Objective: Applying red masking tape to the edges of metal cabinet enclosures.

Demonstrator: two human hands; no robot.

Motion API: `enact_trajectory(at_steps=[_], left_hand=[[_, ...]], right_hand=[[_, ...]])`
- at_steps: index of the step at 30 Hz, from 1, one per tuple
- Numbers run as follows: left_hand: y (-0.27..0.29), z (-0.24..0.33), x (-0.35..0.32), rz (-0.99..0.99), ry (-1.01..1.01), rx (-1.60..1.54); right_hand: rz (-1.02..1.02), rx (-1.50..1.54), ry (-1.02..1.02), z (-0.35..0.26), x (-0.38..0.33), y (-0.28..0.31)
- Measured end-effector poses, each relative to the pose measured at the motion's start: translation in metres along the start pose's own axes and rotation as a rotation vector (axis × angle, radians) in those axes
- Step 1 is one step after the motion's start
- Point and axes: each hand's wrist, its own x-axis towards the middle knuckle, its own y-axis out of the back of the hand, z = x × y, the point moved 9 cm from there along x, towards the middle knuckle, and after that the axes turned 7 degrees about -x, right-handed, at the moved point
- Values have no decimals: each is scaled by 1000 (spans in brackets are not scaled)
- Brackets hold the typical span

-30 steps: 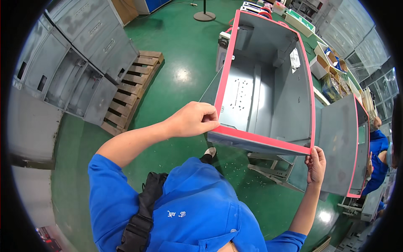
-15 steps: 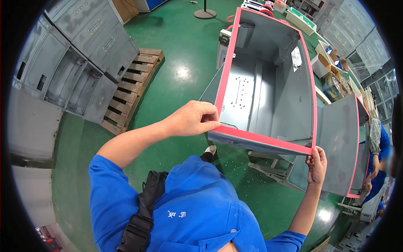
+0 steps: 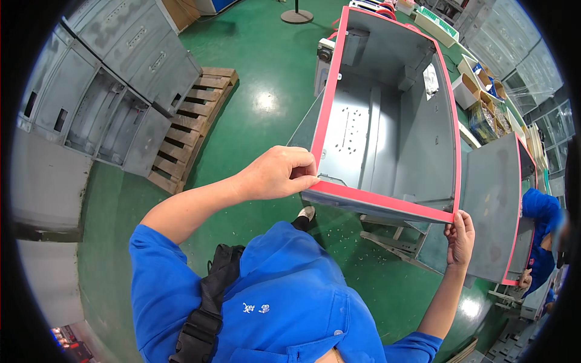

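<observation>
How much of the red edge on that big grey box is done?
The red strip already runs along all four rims of the grey metal cabinet. Right now the left hand pinches the strip at the near left corner, and the right hand holds the near right corner. What looks left is pressing those near corners; whether the strip is fully seated there cannot be told.
</observation>
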Motion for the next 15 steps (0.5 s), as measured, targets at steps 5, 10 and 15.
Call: enact_trajectory(at_steps=[5, 10, 15], left_hand=[[1, 6, -2, 42, -60, 70], [2, 4, -7, 87, -26, 137], [18, -26, -21, 241, 154, -71]], right_hand=[[-2, 1, 2, 1, 1, 1], [7, 4, 4, 1, -1, 1], [0, 21, -2, 3, 0, 2]])
